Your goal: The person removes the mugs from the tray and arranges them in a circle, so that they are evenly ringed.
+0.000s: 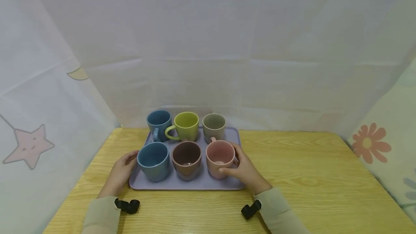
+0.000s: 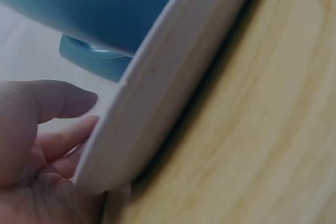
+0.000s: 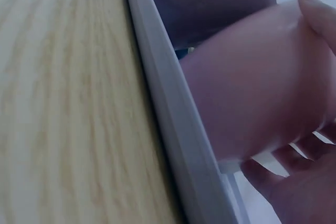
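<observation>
My right hand point(image 1: 247, 170) grips a pink mug point(image 1: 220, 154) at the front right of a lilac tray point(image 1: 182, 184), thumb on its near side and fingers round the far right. In the right wrist view, the pink mug point(image 3: 257, 82) leans over the tray wall point(image 3: 176, 103). At the tray's left edge, my left hand point(image 1: 121, 172) holds the rim beside a blue mug point(image 1: 154, 165). Its thumb lies near the rim in the left wrist view, with fingers curled at the tray's edge point(image 2: 142, 108). A brown mug point(image 1: 186, 163) stands between the blue and pink ones.
Behind, a second blue mug point(image 1: 159, 120), a yellow-green mug point(image 1: 186, 127) and a grey-green mug point(image 1: 214, 127) form the tray's back row. The tray sits on a wooden table point(image 1: 308, 180) against a white cloth backdrop point(image 1: 208, 46).
</observation>
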`<state>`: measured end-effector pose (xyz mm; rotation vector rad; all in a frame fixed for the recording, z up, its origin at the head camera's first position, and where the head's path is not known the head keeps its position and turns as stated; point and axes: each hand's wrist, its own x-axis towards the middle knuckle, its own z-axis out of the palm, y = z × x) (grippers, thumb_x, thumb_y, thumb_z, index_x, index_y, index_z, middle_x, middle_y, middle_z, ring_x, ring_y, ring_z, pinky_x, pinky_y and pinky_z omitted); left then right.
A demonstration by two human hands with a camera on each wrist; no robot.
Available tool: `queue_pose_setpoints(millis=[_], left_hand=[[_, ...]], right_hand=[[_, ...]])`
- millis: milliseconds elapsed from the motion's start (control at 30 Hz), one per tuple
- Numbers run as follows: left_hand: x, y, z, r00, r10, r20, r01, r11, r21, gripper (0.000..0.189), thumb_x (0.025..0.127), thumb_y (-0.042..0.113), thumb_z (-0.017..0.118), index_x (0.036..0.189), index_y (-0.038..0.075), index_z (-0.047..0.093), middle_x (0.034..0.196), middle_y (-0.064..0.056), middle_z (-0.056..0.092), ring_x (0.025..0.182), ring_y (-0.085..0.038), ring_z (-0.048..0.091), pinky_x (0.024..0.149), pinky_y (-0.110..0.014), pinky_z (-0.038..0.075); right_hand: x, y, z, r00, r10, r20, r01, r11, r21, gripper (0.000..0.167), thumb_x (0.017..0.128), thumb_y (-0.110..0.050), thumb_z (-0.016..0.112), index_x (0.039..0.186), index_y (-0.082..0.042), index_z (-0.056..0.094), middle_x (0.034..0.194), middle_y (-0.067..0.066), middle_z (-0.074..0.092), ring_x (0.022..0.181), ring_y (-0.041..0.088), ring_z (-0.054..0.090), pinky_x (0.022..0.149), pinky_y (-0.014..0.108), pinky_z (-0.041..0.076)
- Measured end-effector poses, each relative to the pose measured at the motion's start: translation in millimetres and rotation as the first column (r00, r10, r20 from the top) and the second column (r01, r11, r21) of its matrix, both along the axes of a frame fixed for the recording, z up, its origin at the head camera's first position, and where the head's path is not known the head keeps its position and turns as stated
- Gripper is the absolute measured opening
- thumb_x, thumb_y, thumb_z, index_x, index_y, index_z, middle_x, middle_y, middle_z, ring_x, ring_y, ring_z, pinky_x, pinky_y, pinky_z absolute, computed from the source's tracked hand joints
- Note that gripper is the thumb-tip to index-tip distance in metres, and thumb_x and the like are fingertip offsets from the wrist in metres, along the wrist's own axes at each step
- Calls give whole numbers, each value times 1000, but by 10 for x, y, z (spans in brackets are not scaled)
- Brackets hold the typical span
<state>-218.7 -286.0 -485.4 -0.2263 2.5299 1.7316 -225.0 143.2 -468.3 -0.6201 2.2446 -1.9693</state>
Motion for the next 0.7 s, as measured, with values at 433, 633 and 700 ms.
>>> queue_pose_setpoints(millis=[433, 633, 700], left_hand=[[-2, -44, -140, 992, 4, -124, -19, 993, -118, 47, 107, 5, 46, 152, -4, 38, 151, -26, 46, 136, -37, 47, 101, -18, 44], [-9, -50, -148, 987, -2, -158, -16, 993, -116, 48, 106, 6, 48, 152, -4, 39, 150, -26, 47, 134, -38, 49, 89, -4, 40], [-9, -62, -147, 989, -14, -150, -6, 991, -132, 49, 107, 10, 48, 153, -3, 37, 151, -26, 46, 135, -37, 49, 93, -8, 42]], right_hand=[[54, -68, 36, 999, -50, -8, 49, 998, -41, 94, 78, -11, 89, 155, -12, 35, 156, 9, 40, 147, 26, 32, 123, 52, 20], [43, -57, 39, 998, -55, -16, 54, 997, -48, 92, 78, -9, 89, 154, -13, 37, 154, 8, 43, 144, 26, 37, 122, 49, 25], [39, -46, 44, 998, -58, -24, 57, 998, -36, 92, 77, -9, 90, 153, -13, 38, 151, 8, 46, 142, 26, 40, 121, 49, 28]])
